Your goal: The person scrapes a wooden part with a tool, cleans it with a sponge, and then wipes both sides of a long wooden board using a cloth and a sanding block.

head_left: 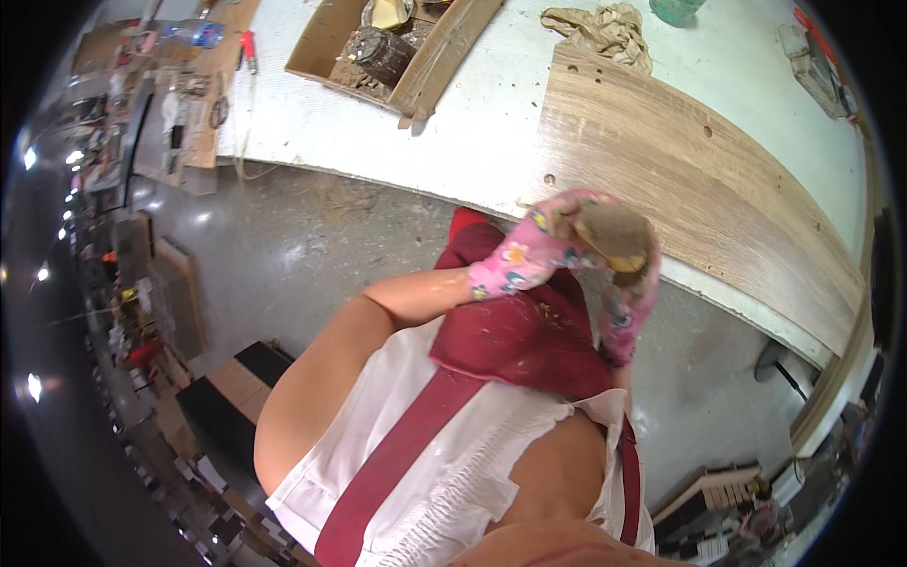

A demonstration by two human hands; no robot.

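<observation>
My left hand [559, 222] and my right hand [630, 298], both in pink flowered gloves, come together just off the near edge of the white table [463, 151]. Between them is a brown, rounded, soiled thing [612, 234]; its kind is unclear, and I cannot tell it from a dirty glove palm. Both hands curl in around it, with the fingertips mostly hidden. Beside them on the table lies a wood-grain board [680, 151] with a curved far edge and several small holes.
A cardboard tray [439, 71] holds a dark, caked pot [381, 57]. Past the board are a crumpled beige cloth [605, 33] and a greenish clear container [675, 8]. A red-handled tool [248, 49] and scissors [219, 111] lie left. A red-and-grey object [814, 68] sits far right.
</observation>
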